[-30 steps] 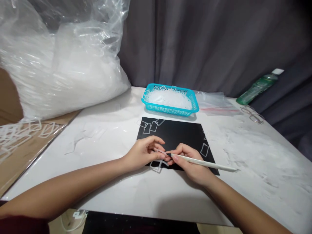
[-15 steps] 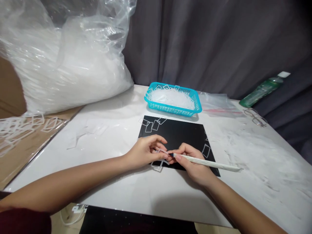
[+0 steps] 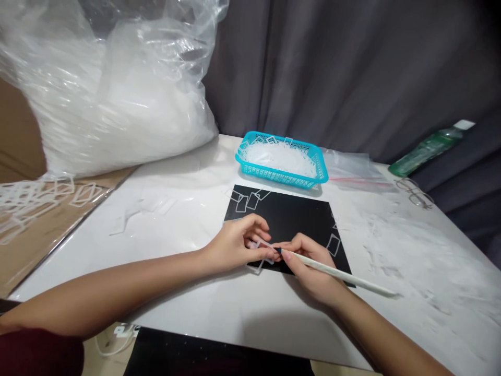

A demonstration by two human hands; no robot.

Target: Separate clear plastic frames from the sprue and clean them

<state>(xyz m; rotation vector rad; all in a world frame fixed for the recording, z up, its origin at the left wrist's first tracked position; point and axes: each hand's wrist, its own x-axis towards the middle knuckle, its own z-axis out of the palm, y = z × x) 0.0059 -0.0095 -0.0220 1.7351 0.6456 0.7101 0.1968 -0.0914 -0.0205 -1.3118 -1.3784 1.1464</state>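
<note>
My left hand (image 3: 238,243) pinches a small white rectangular plastic frame (image 3: 265,243) between thumb and fingers, above the near edge of a black sheet (image 3: 287,219). My right hand (image 3: 311,263) is closed around a long pale stick-like tool (image 3: 344,275) with a dark tip, held like a pen. That tip touches or nearly touches the frame; the fingers partly hide the spot. Under my left hand another white frame (image 3: 255,268) lies at the sheet's near edge. Several frames (image 3: 241,203) rest on its far left corner, and one frame (image 3: 333,244) on the right.
Behind the sheet stands a blue basket (image 3: 279,180) full of small white pieces. A large plastic bag (image 3: 148,99) bulges at the left, near loose white frames (image 3: 27,203) on cardboard. Clear bags (image 3: 352,169), a green bottle (image 3: 428,149) and eyeglasses (image 3: 417,194) sit at the right.
The rear end of the pale tool has dipped toward me while its tip stays at the frame. My hands have barely moved; the whole view has shifted slightly.
</note>
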